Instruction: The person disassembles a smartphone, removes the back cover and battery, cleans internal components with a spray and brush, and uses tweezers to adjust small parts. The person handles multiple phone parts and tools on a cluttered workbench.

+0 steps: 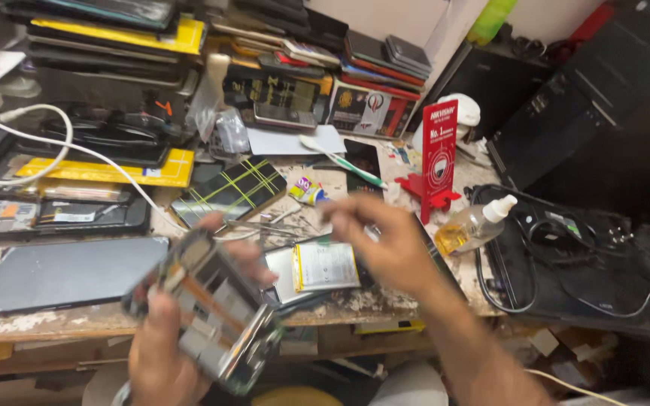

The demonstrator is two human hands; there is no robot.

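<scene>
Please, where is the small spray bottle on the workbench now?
In the head view, the spray bottle lies tilted at the right of the workbench, just right of the red stand and beside the black cables, beyond the right hand.

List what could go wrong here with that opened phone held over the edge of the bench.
1. The left hand holds the opened phone out past the table edge; a slip would likely drop it to the floor.
2. The right hand hovers above a loose battery and thin metal tools; a careless poke might puncture it.
3. The spray bottle stands beside cables; tipped, it could wet them.
</scene>
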